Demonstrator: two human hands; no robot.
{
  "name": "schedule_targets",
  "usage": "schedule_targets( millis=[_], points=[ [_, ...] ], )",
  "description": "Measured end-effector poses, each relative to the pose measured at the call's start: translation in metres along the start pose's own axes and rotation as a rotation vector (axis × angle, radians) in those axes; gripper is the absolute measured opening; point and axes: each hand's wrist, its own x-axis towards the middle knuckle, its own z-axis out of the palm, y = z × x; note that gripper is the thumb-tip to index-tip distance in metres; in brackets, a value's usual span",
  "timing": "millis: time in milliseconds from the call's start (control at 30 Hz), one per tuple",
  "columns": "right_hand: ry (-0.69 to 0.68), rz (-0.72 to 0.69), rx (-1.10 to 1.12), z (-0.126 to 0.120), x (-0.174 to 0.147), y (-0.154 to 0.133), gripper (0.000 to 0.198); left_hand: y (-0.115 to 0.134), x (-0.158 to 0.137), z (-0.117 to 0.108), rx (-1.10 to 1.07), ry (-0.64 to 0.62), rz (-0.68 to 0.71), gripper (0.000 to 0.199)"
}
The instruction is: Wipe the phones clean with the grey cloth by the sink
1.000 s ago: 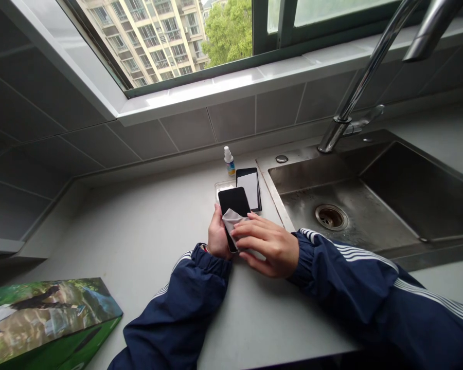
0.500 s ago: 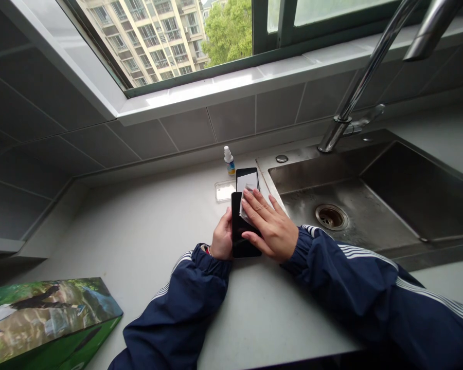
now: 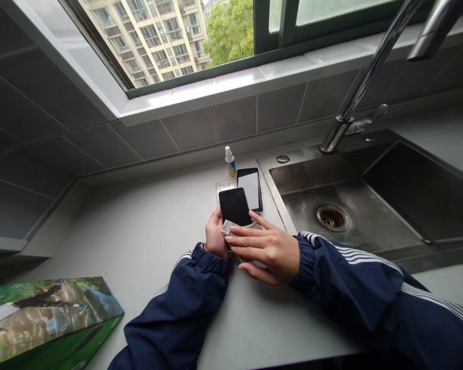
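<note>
Cloth's gone from the upper half of the phone down to its lower end, and the phone itself has slid a bit left and tipped to a slant compared with half a second ago. So right now most of the dark screen is bare and the wiping is down at the bottom edge, which to me looks like one end of a stroke. The phone (image 3: 235,204) is around the middle of the frame, in the left hand (image 3: 215,238), which is closed around its left side; can't see what the fingers underneath are up to. Right hand (image 3: 270,252) has the grey cloth (image 3: 227,226) pinned under its fingers against the screen, fingers slightly spread, so it's a flat hold, not a tight fist. With the phone shifted over, it now hides most of the clear case (image 3: 224,184) just beyond it, which was in plain view. Black tablet-ish thing with a white panel (image 3: 250,189) lies just past the phone's upper right, and the little spray bottle (image 3: 230,162) stands upright behind that lot, both where they were. Sink (image 3: 393,192) takes up the right of the frame, picture-printed box (image 3: 57,308) sits lower left.
</note>
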Motion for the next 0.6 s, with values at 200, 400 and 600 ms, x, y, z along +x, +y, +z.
schedule_targets(
  millis=[200, 400, 600],
  points=[
    [0.168, -0.001, -0.051, -0.004, -0.001, 0.012, 0.021, 0.0, 0.004, -0.004, 0.022, -0.076, 0.008, 0.066],
    [0.188, 0.132, -0.159, -0.009, 0.001, 0.015, 0.027, -0.001, 0.004, -0.001, -0.032, -0.031, 0.047, 0.054],
    [0.111, 0.267, -0.287, -0.015, 0.001, 0.021, 0.041, 0.001, -0.002, 0.001, 0.031, -0.082, -0.123, 0.055]
  ],
)
